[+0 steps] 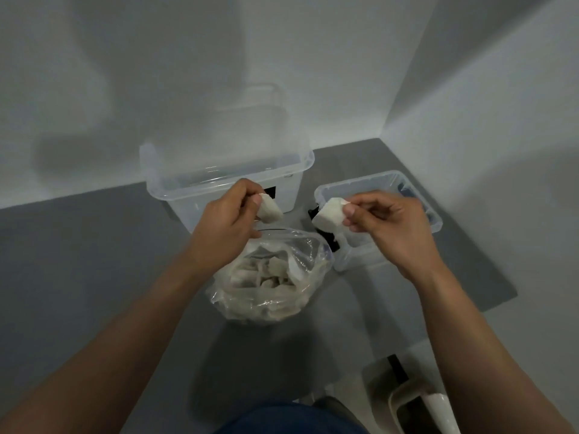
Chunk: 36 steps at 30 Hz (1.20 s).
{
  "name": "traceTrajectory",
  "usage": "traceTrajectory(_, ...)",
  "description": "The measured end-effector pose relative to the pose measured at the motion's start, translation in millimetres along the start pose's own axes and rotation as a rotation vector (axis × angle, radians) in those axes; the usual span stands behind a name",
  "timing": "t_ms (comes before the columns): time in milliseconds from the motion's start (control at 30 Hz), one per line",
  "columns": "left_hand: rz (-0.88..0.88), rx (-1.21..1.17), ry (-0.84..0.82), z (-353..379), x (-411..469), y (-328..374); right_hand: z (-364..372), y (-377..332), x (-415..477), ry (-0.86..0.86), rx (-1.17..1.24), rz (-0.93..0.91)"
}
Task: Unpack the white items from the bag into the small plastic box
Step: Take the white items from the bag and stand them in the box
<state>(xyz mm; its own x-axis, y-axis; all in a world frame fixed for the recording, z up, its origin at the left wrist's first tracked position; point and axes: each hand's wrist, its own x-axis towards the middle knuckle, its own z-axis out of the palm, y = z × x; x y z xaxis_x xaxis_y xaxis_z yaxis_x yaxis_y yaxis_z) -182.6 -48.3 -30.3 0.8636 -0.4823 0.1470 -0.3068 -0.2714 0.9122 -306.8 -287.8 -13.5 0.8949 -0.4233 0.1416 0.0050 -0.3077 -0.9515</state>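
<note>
A grey flat surface (94, 261) carries everything. At the far centre stands a large clear plastic tub (175, 198), which is not the target. To its right and a little nearer is the small clear plastic box (437, 225), and its near-left corner lies beside the bag. The crumpled clear plastic bag (300, 296) sits near centre with its mouth open upward and many pale white items still bunched inside, so I judge the unpacking far from finished.

The left hand (225, 220) pinches a small white wedge-shaped piece (271, 211) between thumb and fingertips, above the bag's mouth and in front of the large tub. The right hand (391, 227) likewise pinches a white blocky piece (330, 214), held over the small box's left edge.

To do this step well:
- The right hand should carry its piece further right, over the box's open middle, then lower it before letting go.
- The left piece needs more care. It has to cross rightward past the large tub's front wall and should not be dropped there.
- Release low so that nothing bounces off the rim.
</note>
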Motion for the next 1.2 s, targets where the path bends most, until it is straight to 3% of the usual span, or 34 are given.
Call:
traceTrajectory(100,-0.057,-0.123,0.029,14.7,9.6,14.2,-29.3,14.7,34.9,0.058,-0.106,-0.03)
traceTrajectory(200,-0.076,-0.12,0.066,29.4,19.6,22.4,-44.2,40.6,73.4,0.011,-0.339,-0.051)
traceTrajectory(333,-0.072,-0.055,0.1,41.7,28.6,25.3,-35.4,76.8,111.7,-0.279,-0.614,-0.032)
traceTrajectory(467,-0.091,0.035,0.111,47.6,32.2,24.5,-17.0,113.1,134.9,-0.584,-0.59,0.209)
traceTrajectory(533,-0.087,0.099,0.124,48.3,32.0,23.8,-9.6,128.3,143.5,-0.627,-0.663,0.189)
traceTrajectory(633,-0.073,0.16,0.166,50.3,31.6,21.7,-0.8,143.3,150.3,-0.611,-0.846,0.06)
traceTrajectory(767,-0.096,0.124,0.256,52.9,33.5,20.1,5.1,149.2,150.5,-0.556,-0.897,0.017)
traceTrajectory(1033,-0.005,0.283,0.151,60.2,38.4,17.8,3.8,144.0,147.5,-0.5,-0.932,-0.001)
traceTrajectory(1200,0.025,0.25,0.093,69.1,44.4,15.6,-26.1,98.6,130.3,-0.287,-0.668,-0.057)
